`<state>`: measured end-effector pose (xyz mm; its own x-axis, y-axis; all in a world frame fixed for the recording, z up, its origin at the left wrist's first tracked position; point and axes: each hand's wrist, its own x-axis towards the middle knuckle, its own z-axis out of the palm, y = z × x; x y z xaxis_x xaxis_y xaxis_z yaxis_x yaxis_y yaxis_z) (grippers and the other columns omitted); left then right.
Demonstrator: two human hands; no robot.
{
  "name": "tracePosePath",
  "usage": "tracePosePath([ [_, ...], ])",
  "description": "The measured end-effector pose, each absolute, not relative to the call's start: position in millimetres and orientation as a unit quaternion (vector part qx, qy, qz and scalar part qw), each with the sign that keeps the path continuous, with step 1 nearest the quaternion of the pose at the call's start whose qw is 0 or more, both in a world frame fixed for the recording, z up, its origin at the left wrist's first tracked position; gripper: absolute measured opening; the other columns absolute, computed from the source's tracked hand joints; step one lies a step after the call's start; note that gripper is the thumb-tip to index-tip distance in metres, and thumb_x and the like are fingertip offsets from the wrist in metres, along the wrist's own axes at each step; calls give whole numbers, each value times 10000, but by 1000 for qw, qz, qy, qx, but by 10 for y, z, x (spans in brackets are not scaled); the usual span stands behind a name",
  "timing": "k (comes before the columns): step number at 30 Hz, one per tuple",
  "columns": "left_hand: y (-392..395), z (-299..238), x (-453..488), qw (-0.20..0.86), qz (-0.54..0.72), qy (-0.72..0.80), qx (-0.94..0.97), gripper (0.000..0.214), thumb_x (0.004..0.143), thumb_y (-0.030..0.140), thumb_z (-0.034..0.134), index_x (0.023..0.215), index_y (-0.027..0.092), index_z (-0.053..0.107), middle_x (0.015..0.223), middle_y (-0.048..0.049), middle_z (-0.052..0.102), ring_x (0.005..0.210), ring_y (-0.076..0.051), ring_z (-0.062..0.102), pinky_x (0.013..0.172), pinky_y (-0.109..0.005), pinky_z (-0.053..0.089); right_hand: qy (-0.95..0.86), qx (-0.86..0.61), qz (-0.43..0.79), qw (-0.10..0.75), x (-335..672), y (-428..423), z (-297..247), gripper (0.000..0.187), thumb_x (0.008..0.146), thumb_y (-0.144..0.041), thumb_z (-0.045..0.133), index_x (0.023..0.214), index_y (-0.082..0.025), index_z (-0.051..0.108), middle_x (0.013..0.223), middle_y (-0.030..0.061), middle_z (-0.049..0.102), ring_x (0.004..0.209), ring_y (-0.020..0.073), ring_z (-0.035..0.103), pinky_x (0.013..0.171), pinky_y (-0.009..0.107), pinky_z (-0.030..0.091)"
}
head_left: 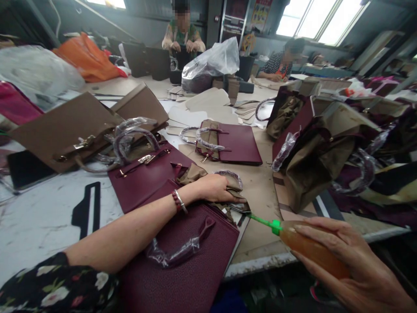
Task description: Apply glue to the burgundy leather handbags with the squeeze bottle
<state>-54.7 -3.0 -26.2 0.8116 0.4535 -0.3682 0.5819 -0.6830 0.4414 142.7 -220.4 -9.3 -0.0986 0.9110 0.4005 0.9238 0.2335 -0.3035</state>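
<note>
A burgundy handbag [202, 269] lies nearest me, its handle [176, 254] wrapped in clear film. My left hand [211, 188] reaches across it, fingers closed on the olive-brown lining [239, 203] at the bag's opening. In my right hand [355, 261] is a squeeze bottle [288, 232] of amber liquid, probably glue, with a green nozzle. The nozzle's tip meets the edge of the lining, just below my left fingers. Whether liquid is coming out cannot be made out. Another burgundy handbag [143, 178] with a metal clasp lies under and behind the first.
A smaller burgundy bag [239, 143] lies flat farther back. Taupe bags [65, 130] stand at left, and burgundy bags with olive linings [321, 161] crowd the right. Flat pale pieces [208, 102] and a plastic bag [211, 63] lie beyond. Two people work across the table.
</note>
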Motion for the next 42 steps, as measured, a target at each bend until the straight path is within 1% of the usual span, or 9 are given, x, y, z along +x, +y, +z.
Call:
tracePosePath([
  [5, -29, -272, -547, 276, -118, 287, 910, 637, 729, 742, 417, 864, 184, 693, 839, -79, 678, 715, -183, 588, 640, -256, 416, -769, -587, 16, 251, 1423, -2258, -72, 303, 843, -284, 544, 1145, -289, 568, 1114, 64, 560, 999, 176, 602, 786, 223, 549],
  [9, -27, -285, -545, 267, -111, 280, 916, 651, 729, 745, 407, 884, 182, 693, 836, -88, 675, 720, -193, 587, 643, -267, 416, -755, -599, -10, 268, 1427, -2210, -85, 304, 836, -268, 549, 1138, -288, 574, 1081, 66, 572, 1015, 189, 596, 847, 268, 531],
  [16, -26, -290, -537, 274, -106, 276, 915, 631, 735, 735, 421, 853, 179, 696, 792, -82, 673, 680, -186, 581, 621, -263, 411, -745, -607, 67, 267, 1413, -2308, -66, 320, 785, -335, 625, 1103, -330, 585, 1054, 34, 595, 938, 177, 637, 744, 201, 556],
  [21, -24, -287, -545, 267, -106, 276, 917, 636, 738, 733, 416, 888, 181, 692, 838, -93, 675, 717, -198, 589, 635, -268, 412, -724, -624, 29, 293, 1454, -2198, -92, 267, 778, -319, 631, 1042, -304, 591, 1028, 46, 597, 951, 187, 624, 815, 277, 547],
  [23, -26, -283, -544, 264, -112, 280, 916, 634, 740, 729, 417, 893, 180, 696, 840, -95, 675, 726, -201, 591, 642, -268, 415, -722, -624, 27, 298, 1461, -2172, -106, 260, 775, -323, 637, 1030, -297, 593, 1013, 45, 602, 943, 184, 625, 812, 276, 547],
  [28, -27, -285, -540, 262, -113, 275, 918, 635, 742, 732, 409, 880, 180, 690, 845, -95, 677, 737, -202, 594, 646, -268, 411, -718, -627, 75, 293, 1444, -2238, -109, 274, 751, -404, 671, 997, -291, 627, 961, 35, 638, 881, 171, 652, 733, 221, 563],
  [34, -29, -281, -540, 260, -119, 277, 917, 621, 751, 718, 415, 891, 180, 690, 850, -95, 676, 737, -203, 591, 652, -270, 415, -668, -667, 74, 322, 1471, -2206, -174, 276, 735, -393, 663, 970, -251, 642, 970, 71, 643, 907, 228, 646, 808, 347, 555],
  [39, -27, -275, -538, 256, -119, 278, 918, 632, 748, 729, 407, 876, 179, 691, 830, -93, 678, 713, -192, 589, 629, -261, 405, -664, -669, 137, 305, 1474, -2234, -148, 252, 702, -410, 690, 898, -254, 672, 860, 57, 673, 769, 215, 676, 704, 299, 581],
  [42, -25, -284, -536, 259, -112, 276, 919, 629, 745, 736, 398, 891, 196, 687, 846, -86, 681, 728, -190, 591, 626, -259, 401, -644, -688, 143, 301, 1502, -2222, -163, 290, 695, -437, 687, 914, -248, 663, 903, 64, 675, 811, 231, 671, 756, 331, 572],
])
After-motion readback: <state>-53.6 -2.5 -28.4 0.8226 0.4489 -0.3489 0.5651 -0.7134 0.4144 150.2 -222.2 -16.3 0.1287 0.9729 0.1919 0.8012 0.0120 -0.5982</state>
